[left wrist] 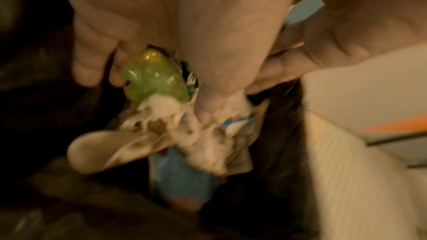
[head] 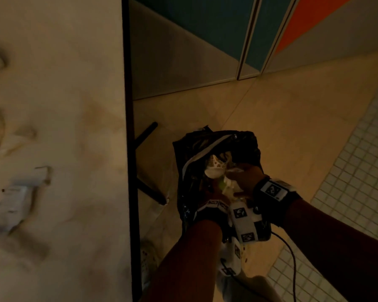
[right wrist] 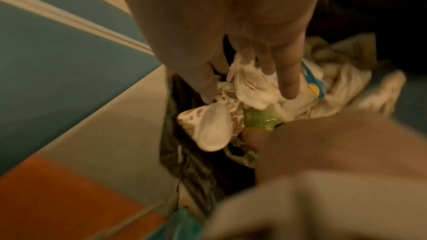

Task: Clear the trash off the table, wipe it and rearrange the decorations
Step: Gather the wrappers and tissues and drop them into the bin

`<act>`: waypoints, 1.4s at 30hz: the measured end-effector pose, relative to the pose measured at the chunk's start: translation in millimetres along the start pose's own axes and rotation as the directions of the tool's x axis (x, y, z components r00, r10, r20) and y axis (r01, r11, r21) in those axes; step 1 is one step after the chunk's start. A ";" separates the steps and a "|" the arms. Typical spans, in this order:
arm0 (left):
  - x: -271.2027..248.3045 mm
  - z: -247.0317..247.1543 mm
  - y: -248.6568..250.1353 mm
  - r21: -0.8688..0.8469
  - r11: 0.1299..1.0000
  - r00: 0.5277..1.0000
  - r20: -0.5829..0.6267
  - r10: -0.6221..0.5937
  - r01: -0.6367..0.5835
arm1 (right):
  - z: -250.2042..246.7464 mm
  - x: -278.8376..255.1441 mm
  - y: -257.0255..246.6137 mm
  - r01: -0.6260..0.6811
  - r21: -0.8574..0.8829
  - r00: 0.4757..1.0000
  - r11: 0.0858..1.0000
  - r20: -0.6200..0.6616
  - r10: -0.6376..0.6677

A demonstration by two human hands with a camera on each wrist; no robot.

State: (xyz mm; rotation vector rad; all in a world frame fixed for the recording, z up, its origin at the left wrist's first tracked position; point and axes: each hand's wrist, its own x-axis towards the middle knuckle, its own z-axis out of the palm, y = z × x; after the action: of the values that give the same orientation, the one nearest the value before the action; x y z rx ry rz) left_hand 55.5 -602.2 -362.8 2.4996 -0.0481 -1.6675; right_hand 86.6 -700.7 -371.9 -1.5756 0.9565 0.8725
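1. Beside the desk [head: 57,105], on the floor [head: 282,118] just off its dark edge, stands a black bag [head: 247,147] with its mouth open upward.
2. Both hands are over the bag's mouth, holding a wad of trash [head: 214,171] between them.
3. The left hand [left wrist: 175,30] is nearer the desk; its fingers [left wrist: 87,65] curl round a shiny green piece [left wrist: 152,76], and its thumb presses into white crumpled paper [left wrist: 175,116] just below.
4. The right hand [right wrist: 235,25] is on the bag's far side from the desk; its fingers [right wrist: 289,83] lie nearly straight, spread over white paper, with the thumb against a spotted white cup [right wrist: 212,127]. Whether they pinch the paper I cannot tell.
5. In the wad, the green piece sits between the cup and the paper; a wrapper [right wrist: 312,87] with blue and yellow print lies under the right fingers.
6. Inside the bag, under the wad, a blue item [left wrist: 182,176] shows in the left wrist view.
7. On the desk, well away from the bag, lie blurred scraps [head: 11,203], pale and crumpled.
8. Beyond the bag, past the desk's corner, stand teal and orange panels [head: 205,25].
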 end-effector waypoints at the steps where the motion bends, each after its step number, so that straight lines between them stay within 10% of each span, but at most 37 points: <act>1: -6.5 -3.2 1.6 -0.022 1.000 1.000 0.008 0.005 -0.005 | -2.5 -10.4 -3.6 0.001 -0.006 1.000 1.000 0.009 -0.001; 6: -64.6 -31.3 8.8 -0.152 0.987 0.997 0.058 0.055 -0.046 | -21.2 -69.4 -16.3 0.165 0.048 0.986 0.985 -0.039 -0.163; 18: -221.5 -139.9 -8.4 -0.093 0.909 0.869 -0.347 0.352 -0.406 | -25.2 -245.2 -105.1 0.513 0.042 0.853 0.858 -0.141 -0.503; 28: -365.5 -205.3 -237.5 0.030 0.955 0.776 -0.575 0.259 -0.297 | 130.6 -315.1 -125.5 0.660 -0.213 0.745 0.720 0.069 -0.663; 38: -394.8 -186.9 -420.1 -0.072 0.980 0.756 -0.648 0.094 -0.184 | 285.2 -330.8 -124.1 0.656 -0.706 0.686 0.268 0.408 -0.603; 42: -380.3 -153.9 -431.6 -0.035 0.987 0.830 -0.547 0.110 -0.154 | 326.7 -326.5 -140.8 0.625 -0.779 0.660 0.059 0.487 -0.572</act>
State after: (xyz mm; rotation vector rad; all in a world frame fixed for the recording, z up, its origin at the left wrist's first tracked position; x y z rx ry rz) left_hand 29.1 -121.3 -12.4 2.7333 -0.0918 -0.8370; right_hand 58.9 -314.6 -83.3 -2.6059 -0.5457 0.8053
